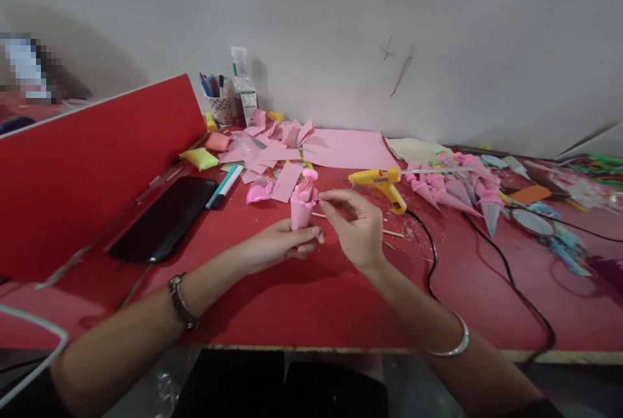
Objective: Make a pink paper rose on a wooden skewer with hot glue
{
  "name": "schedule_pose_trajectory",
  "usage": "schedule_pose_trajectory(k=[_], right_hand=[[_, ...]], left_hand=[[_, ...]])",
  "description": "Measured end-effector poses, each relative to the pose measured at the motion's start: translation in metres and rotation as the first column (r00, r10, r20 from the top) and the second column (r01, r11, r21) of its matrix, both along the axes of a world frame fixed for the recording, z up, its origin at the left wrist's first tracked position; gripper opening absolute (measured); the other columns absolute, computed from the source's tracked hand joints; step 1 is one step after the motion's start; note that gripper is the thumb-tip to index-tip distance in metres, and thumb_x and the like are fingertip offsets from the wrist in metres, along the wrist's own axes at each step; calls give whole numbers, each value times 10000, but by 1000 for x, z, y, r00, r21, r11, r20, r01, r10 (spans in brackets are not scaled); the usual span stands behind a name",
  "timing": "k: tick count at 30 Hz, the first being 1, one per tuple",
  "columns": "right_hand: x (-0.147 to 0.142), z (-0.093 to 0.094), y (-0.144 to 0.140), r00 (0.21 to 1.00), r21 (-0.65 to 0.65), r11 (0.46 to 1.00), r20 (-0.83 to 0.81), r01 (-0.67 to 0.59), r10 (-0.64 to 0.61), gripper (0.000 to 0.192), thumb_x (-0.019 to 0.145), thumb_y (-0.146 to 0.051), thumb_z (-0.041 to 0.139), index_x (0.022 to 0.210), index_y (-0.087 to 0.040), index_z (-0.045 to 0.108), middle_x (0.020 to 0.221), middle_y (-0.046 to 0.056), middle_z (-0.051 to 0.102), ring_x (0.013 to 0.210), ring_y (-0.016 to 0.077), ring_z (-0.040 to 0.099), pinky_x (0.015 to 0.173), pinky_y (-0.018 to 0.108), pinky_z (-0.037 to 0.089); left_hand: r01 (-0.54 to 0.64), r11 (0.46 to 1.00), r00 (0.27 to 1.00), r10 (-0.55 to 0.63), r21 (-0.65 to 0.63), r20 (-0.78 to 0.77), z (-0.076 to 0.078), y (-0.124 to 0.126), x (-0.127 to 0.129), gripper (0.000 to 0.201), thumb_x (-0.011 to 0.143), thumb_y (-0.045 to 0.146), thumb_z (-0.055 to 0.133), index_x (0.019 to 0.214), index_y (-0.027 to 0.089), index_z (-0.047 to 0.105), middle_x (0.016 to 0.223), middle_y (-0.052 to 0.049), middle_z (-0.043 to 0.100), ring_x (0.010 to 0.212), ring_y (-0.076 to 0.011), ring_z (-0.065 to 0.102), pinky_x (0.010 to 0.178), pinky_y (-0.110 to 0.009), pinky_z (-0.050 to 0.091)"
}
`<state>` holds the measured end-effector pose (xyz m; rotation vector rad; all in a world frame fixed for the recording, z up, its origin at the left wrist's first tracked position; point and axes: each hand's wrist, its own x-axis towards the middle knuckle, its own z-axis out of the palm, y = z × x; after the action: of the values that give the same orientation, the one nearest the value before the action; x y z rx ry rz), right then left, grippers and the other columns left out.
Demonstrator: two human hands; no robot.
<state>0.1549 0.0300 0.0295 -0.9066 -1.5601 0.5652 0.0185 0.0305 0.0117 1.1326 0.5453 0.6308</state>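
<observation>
My left hand point(285, 243) is closed around the lower part of a pink paper ice cream cone point(300, 213), held upright above the red table. Ruffled pink clay rings the cone's rim, and a rounded pink blob tops it. My right hand point(355, 220) pinches with thumb and forefinger at the rim's right side; whether a bit of clay sits between the fingertips is too small to tell. Behind the cone lie a bag of bright pink clay point(260, 191) and a pink paper strip point(287, 182). A yellow glue gun point(382, 183) rests to the right, its nozzle pointing left.
Several finished pink cones point(460, 187) are piled at the right. Black cables point(506, 269) cross the table there. Cut pink paper point(263, 155) is scattered at the back, near a pen cup point(220, 106) and a bottle point(244, 93). A black phone point(165, 220) and markers point(224, 185) lie left, beside a red panel point(107, 171).
</observation>
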Motion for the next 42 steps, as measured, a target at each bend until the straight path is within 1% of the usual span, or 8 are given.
schedule_pose_trajectory(k=[6, 18, 23, 27, 32, 36, 40, 42], right_hand=[[-1, 0, -1, 1000, 7, 1000, 9, 9, -9, 40, 706, -154, 576, 697, -191, 590, 657, -23, 625, 623, 90, 575, 598, 221, 487], [-1, -1, -1, 997, 16, 998, 52, -61, 60, 115, 727, -146, 534, 777, -214, 613, 752, -12, 643, 706, 107, 590, 648, 257, 500], [-2, -2, 0, 999, -5, 999, 14, -50, 50, 102, 728, -135, 527, 747, -207, 597, 732, -18, 634, 694, 95, 590, 645, 235, 503], [-2, -4, 1, 999, -5, 999, 5, -46, 46, 86, 721, -137, 523, 736, -205, 576, 706, -22, 618, 670, 93, 580, 634, 234, 496], [-1, -5, 3, 1000, -13, 1000, 25, 5, -5, 72, 719, -143, 507, 734, -200, 548, 701, -17, 600, 664, 97, 565, 637, 234, 481], [1, -9, 7, 994, -105, 994, 112, 14, -2, 93, 734, -154, 483, 783, -194, 551, 768, 5, 607, 710, 107, 565, 636, 231, 466], [3, -14, 12, 946, -157, 987, 316, -27, 76, 143, 729, -115, 472, 813, -177, 569, 787, 17, 582, 719, 109, 548, 649, 239, 451], [3, -15, 12, 858, -184, 979, 486, -90, 170, 152, 722, -111, 498, 834, -162, 587, 805, 30, 566, 740, 120, 539, 688, 265, 446]], left_hand=[[-24, 1000, 1000, 24, 0, 5, 0, 0, 1, 210, 749, 336, 491, 667, 144, 470, 485, 70, 299, 446, -56, 211, 441, -237, 122], [-31, 999, 999, 31, 21, 14, -2, 0, 2, 206, 765, 335, 477, 677, 149, 467, 479, 70, 287, 441, -58, 211, 443, -239, 126], [-5, 999, 1000, 5, 31, -10, -1, 0, 1, 217, 760, 345, 486, 674, 145, 481, 480, 66, 312, 449, -59, 231, 440, -235, 134], [-35, 999, 999, 35, 25, -7, -1, -1, 2, 213, 762, 331, 482, 656, 147, 480, 470, 68, 300, 440, -57, 221, 432, -233, 130], [-139, 989, 990, 140, -51, 6, 1, 0, 4, 211, 748, 319, 522, 642, 143, 471, 471, 71, 301, 432, -48, 225, 421, -209, 150], [-347, 933, 928, 356, -101, 106, 4, 6, 1, 195, 774, 297, 510, 663, 138, 493, 449, 85, 264, 402, -41, 200, 395, -175, 168], [-519, 840, 820, 541, -155, 186, 8, 12, -4, 198, 816, 230, 457, 649, 135, 505, 434, 86, 246, 384, -39, 187, 380, -151, 195], [-561, 808, 788, 588, -181, 181, 9, 13, -5, 226, 828, 210, 438, 625, 132, 499, 435, 82, 255, 383, -38, 201, 383, -144, 217]])
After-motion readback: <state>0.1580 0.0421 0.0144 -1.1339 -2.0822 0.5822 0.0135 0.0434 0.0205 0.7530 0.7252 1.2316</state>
